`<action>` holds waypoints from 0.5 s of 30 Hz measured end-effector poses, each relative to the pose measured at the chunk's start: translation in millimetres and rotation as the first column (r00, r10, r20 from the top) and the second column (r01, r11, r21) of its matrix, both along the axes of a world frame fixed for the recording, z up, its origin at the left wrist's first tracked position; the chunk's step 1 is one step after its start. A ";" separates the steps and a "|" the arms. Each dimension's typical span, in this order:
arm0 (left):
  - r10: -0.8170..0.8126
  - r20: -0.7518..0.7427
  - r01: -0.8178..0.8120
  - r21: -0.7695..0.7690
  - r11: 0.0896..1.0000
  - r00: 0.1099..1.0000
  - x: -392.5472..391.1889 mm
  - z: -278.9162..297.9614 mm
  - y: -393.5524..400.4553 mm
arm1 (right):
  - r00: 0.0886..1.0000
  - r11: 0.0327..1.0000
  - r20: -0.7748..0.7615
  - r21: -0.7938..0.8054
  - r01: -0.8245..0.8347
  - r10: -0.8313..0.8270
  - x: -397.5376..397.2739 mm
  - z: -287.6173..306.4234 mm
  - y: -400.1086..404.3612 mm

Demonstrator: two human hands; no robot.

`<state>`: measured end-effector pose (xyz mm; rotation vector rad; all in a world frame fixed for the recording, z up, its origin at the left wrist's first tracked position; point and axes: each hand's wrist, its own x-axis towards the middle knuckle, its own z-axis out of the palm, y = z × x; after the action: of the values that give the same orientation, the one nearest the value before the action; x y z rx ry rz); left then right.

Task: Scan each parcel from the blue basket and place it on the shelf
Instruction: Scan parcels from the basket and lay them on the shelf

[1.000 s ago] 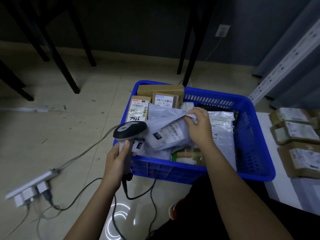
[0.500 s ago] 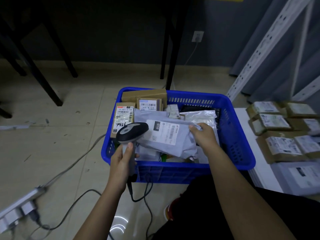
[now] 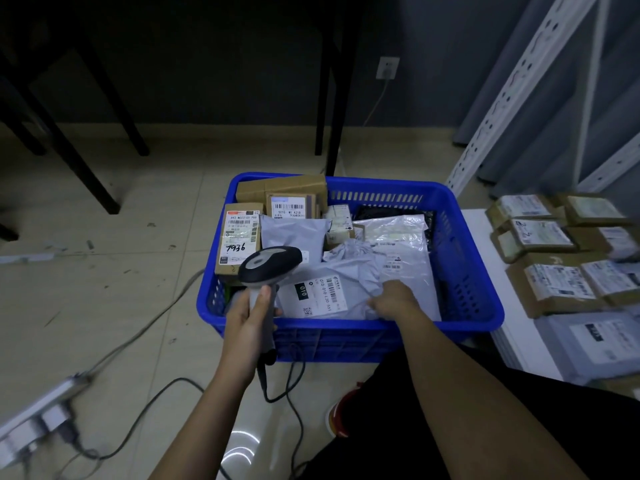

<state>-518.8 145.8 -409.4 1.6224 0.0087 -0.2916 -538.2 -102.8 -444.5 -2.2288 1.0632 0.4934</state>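
Lowered grey parcel [image 3: 332,292] lies beside right hand [image 3: 394,301].

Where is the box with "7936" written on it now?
In the head view, the box marked 7936 stands in the blue basket at its left wall, just behind the scanner held by the left hand.

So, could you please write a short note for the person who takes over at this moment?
Left hand: grips the barcode scanner, aimed over the basket.
Right hand: holds the grey mailer bag, label up, lying inside the blue basket.
Done: several parcels already lie on the white shelf to the right.
Left: scan this bag and shelve it, then the remaining boxes and bags in the basket, such as the box marked 7936.
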 end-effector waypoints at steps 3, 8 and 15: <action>-0.009 -0.012 0.009 -0.032 0.999 1.000 0.1 -0.4 2.3 | 0.909 0.991 0.410 0.132 0.024 -0.077 7.6 20.7 6.1; -0.015 0.020 0.016 -0.022 1.000 1.000 0.8 3.2 3.5 | 0.601 0.989 0.792 0.144 -0.017 -0.105 16.1 61.7 21.6; -0.109 0.131 0.106 0.028 0.994 0.985 0.7 11.8 9.9 | 0.484 0.961 0.833 0.270 0.064 -0.267 17.1 70.1 2.8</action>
<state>-518.1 155.7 -397.6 1.6628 -0.1782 -0.2674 -521.1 -100.0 -374.4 -1.7481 0.5957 -0.5859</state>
